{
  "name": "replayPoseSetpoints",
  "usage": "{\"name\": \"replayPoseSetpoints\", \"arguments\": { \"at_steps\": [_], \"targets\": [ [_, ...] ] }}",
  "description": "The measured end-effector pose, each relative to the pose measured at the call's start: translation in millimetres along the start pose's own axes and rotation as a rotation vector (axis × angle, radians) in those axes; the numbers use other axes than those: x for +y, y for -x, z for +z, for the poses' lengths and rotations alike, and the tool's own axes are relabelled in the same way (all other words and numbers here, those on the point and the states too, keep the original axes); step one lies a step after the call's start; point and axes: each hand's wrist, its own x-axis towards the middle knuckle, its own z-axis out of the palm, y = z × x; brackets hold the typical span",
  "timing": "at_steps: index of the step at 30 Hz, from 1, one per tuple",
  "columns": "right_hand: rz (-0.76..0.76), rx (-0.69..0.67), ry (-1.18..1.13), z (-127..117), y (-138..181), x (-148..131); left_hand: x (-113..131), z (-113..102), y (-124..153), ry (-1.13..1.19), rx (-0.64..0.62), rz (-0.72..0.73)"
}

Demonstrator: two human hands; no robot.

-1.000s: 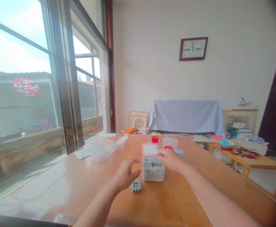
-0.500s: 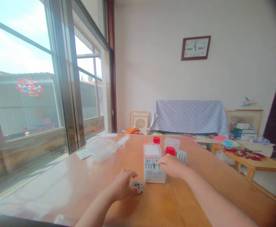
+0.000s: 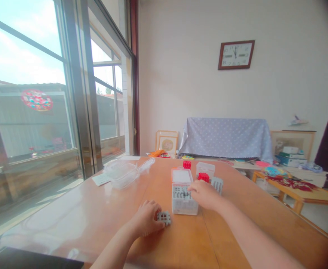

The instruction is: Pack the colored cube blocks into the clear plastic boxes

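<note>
A grey gridded block piece lies at the table's near middle, with my left hand closed around its left side, thumb in front and fingers behind. Just beyond it stands a clear plastic box, its lid tipped back, with grey pieces inside. My right hand rests at the box's upper right edge, fingers curled inward over the grey pieces; whatever lies at its fingertips is too small to make out. Behind that hand are a red block and a grey block.
Another red block and a small clear container stand farther back. Clear plastic containers and a white paper lie on the left of the wooden table. Windows line the left side.
My left hand's fingers have closed in on the grey piece from a looser, more open pose. The right hand stays at the box, nearly unmoved. The view has shifted slightly.
</note>
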Motion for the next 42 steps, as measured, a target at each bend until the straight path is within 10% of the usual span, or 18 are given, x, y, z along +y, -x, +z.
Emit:
{"name": "replayPoseSetpoints", "arguments": {
  "at_steps": [6,13,21,31,42],
  "targets": [
    [-0.062,0.115,-0.107,-1,5,-25,3,-12,5,0.087,0.082,0.024],
    [-0.27,-0.094,-0.327,-6,11,-71,46,-52,8,0.125,0.212,0.265],
    [-0.087,-0.033,-0.479,-10,-4,-38,51,-51,1,0.177,0.4,0.263],
    [-0.025,0.089,-0.241,5,-12,22,9,-11,-1,0.261,0.243,0.098],
    [-0.099,-0.046,-0.009,7,-5,21,-3,0,0,0.11,0.008,0.012]
  ]
}}
